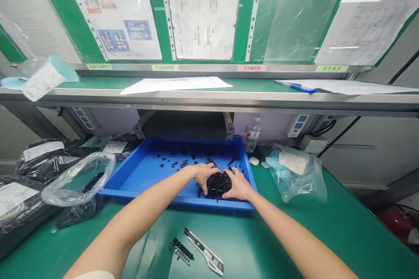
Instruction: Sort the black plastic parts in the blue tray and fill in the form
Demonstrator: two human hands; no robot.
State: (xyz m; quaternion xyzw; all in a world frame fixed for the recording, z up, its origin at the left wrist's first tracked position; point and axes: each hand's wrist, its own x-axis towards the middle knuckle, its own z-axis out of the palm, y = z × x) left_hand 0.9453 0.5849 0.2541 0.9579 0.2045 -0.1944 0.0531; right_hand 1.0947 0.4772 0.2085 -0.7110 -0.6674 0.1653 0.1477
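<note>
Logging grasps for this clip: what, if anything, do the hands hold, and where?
The left hand and right hand cup a heap of black parts from its two sides, in the blue tray.

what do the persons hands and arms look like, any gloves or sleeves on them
No gloves: the left hand and the right hand are bare, with no ring, watch or wristband that I can make out. Both forearms are uncovered too. A pale sleeve edge shows at the bottom of the picture on the left arm; no sleeve is in view on the right arm.
</note>
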